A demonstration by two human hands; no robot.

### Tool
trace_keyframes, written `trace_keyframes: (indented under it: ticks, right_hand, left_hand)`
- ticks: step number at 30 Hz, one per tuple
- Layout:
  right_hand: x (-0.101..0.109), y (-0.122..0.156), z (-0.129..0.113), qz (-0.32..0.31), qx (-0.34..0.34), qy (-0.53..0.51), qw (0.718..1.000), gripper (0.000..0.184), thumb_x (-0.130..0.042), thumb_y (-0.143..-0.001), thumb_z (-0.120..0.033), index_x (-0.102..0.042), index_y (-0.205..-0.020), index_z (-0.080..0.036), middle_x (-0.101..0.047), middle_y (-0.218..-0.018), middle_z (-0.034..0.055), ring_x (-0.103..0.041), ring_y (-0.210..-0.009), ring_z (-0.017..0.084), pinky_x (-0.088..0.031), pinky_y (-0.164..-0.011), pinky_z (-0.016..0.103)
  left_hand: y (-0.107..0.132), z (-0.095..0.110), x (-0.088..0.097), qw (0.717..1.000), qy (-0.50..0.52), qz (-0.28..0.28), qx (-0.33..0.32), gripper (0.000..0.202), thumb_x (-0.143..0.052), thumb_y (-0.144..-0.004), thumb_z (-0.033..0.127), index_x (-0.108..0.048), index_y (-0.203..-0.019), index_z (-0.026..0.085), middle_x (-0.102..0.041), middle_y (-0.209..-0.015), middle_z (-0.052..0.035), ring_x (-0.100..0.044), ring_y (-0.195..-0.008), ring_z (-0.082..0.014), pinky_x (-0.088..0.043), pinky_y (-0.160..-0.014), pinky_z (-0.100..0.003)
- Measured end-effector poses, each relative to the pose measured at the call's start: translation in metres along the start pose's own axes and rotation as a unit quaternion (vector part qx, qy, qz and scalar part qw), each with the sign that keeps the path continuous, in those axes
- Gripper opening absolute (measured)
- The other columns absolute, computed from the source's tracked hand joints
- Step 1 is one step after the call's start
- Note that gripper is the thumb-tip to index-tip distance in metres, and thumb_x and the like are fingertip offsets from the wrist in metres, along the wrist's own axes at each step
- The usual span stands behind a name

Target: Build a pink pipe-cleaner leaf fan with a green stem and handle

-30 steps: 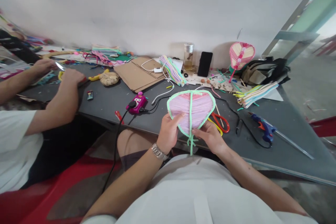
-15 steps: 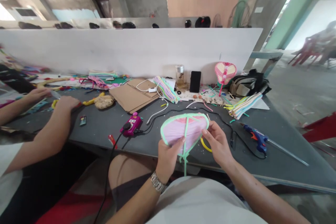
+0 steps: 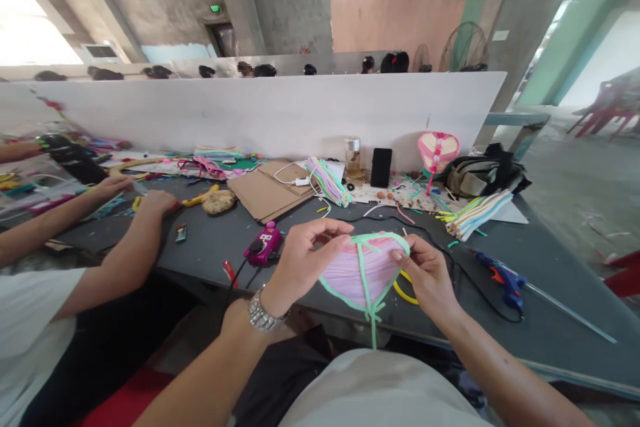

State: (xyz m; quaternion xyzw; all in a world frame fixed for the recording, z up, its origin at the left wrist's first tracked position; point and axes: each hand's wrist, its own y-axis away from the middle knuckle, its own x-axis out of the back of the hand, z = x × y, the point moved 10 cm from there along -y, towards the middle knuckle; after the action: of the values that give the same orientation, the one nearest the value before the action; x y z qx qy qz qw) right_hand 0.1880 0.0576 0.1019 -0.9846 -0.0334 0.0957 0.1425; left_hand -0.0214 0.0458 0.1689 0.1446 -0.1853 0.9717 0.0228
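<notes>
At the near edge of the desk (image 3: pixel 565 267) tilts a heart-shaped panel (image 3: pixel 350 277), lilac with pink toward the top. Left hand (image 3: pixel 300 260): fingers half open, thumb over the upper left edge; whether it grips cannot be told. Right hand (image 3: pixel 427 270): fingers closed, pinching the upper right edge. Pale green border (image 3: pixel 345 300), midrib (image 3: pixel 363 273), stem (image 3: pixel 373 335)

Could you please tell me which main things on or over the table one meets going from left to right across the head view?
Stone, purple socket, green-edged heart held in the right hand, glue gun.
</notes>
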Motion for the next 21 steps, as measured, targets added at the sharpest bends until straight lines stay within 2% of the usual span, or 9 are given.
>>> trace_keyframes:
  ticks: [3,6,9,14,17,21]
  right_hand:
    - [-0.004,-0.002,-0.001,-0.012,0.005,0.005,1.0,0.035,-0.08,-0.075,-0.048,-0.061,-0.067,-0.02,-0.053,-0.065,-0.0013,-0.044,-0.065,0.014,-0.037,-0.062,0.027]
    - [-0.005,-0.002,0.0,-0.014,0.004,0.009,1.0,0.036,-0.081,-0.074,-0.048,-0.06,-0.066,-0.02,-0.052,-0.065,-0.0014,-0.043,-0.064,0.014,-0.037,-0.062,0.027]
    - [-0.003,-0.003,0.002,-0.012,0.0,0.014,1.0,0.037,-0.082,-0.073,-0.048,-0.059,-0.065,-0.02,-0.051,-0.064,-0.0016,-0.043,-0.064,0.014,-0.036,-0.061,0.027]
    - [0.001,-0.007,0.005,0.0,-0.003,0.018,1.0,0.036,-0.082,-0.072,-0.049,-0.061,-0.067,-0.02,-0.052,-0.064,-0.0016,-0.043,-0.064,0.014,-0.035,-0.061,0.027]
    - [0.002,-0.009,0.007,0.001,-0.005,0.027,1.0,0.037,-0.083,-0.071,-0.05,-0.061,-0.067,-0.02,-0.051,-0.063,-0.0022,-0.042,-0.062,0.013,-0.034,-0.06,0.026]
    - [0.001,-0.011,0.011,-0.008,-0.018,0.038,0.999,0.038,-0.082,-0.072,-0.05,-0.06,-0.066,-0.02,-0.05,-0.062,-0.0026,-0.04,-0.062,0.012,-0.033,-0.058,0.026]
  left_hand:
    - [-0.006,0.02,-0.005,0.997,-0.059,-0.032,-0.031,0.015,-0.071,-0.082,0.03,-0.08,-0.082,0.018,-0.075,-0.075,-0.0059,-0.061,-0.063,-0.0152,-0.044,-0.056,-0.023]
    - [-0.005,0.028,-0.004,0.996,-0.072,-0.031,-0.046,0.011,-0.071,-0.079,0.025,-0.079,-0.077,0.019,-0.072,-0.067,-0.0037,-0.057,-0.058,-0.0138,-0.04,-0.052,-0.022]
    - [-0.002,0.026,-0.005,0.994,-0.094,-0.041,-0.036,0.009,-0.072,-0.077,0.023,-0.079,-0.074,0.019,-0.072,-0.067,-0.0033,-0.057,-0.058,-0.014,-0.038,-0.052,-0.023]
    - [-0.001,0.022,-0.01,0.992,-0.105,-0.056,-0.034,0.006,-0.074,-0.073,0.018,-0.079,-0.073,0.021,-0.074,-0.071,-0.0032,-0.063,-0.064,-0.0168,-0.044,-0.061,-0.025]
    - [-0.001,0.017,-0.013,0.992,-0.103,-0.07,-0.03,0.006,-0.073,-0.075,0.019,-0.078,-0.072,0.02,-0.074,-0.069,-0.0027,-0.062,-0.062,-0.0162,-0.043,-0.06,-0.025]
    - [-0.001,0.0,-0.017,0.991,-0.097,-0.093,-0.002,0.009,-0.073,-0.076,0.023,-0.078,-0.071,0.018,-0.072,-0.067,-0.0025,-0.06,-0.061,-0.0148,-0.04,-0.056,-0.023]
